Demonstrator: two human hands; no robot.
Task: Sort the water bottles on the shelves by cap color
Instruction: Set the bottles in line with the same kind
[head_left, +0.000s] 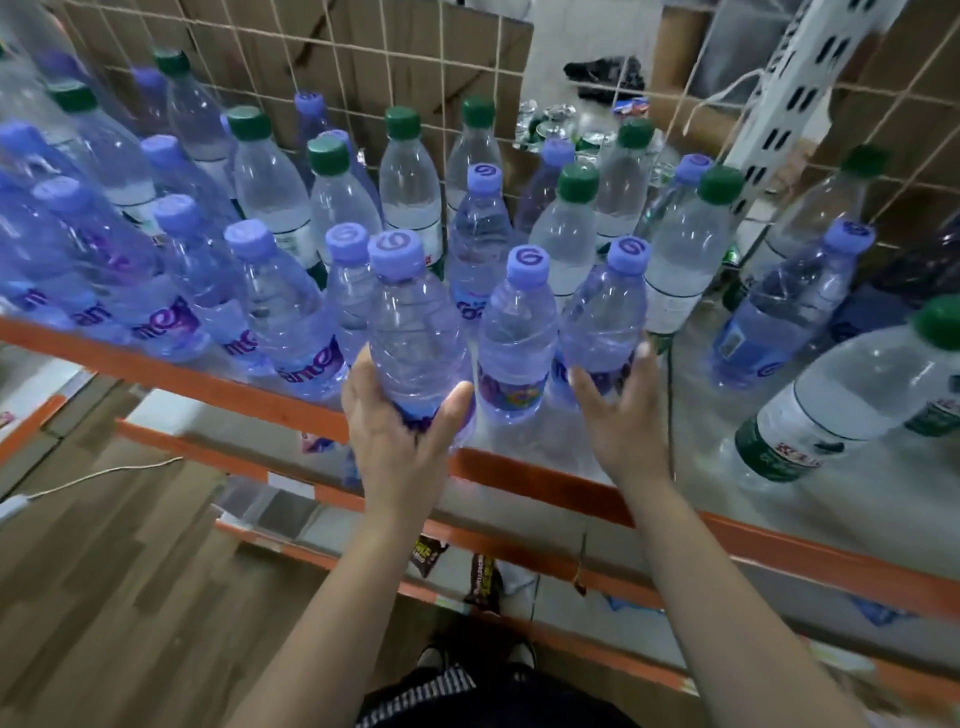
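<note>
Upright, left hand (402, 415) cups purple-capped bottle (415, 332); right hand (621, 410) open.

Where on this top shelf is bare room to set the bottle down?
Bare shelf lies along the front edge, between the right hand and the lying green-capped bottle. Left of the left hand, purple-capped bottles crowd the edge.

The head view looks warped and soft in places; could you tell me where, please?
Head view: wide-angle bending curves the orange shelf edge and leans the outer bottles outward; the left purple-cap bottles are blurred; the bottle in the left hand is sharp.
</note>
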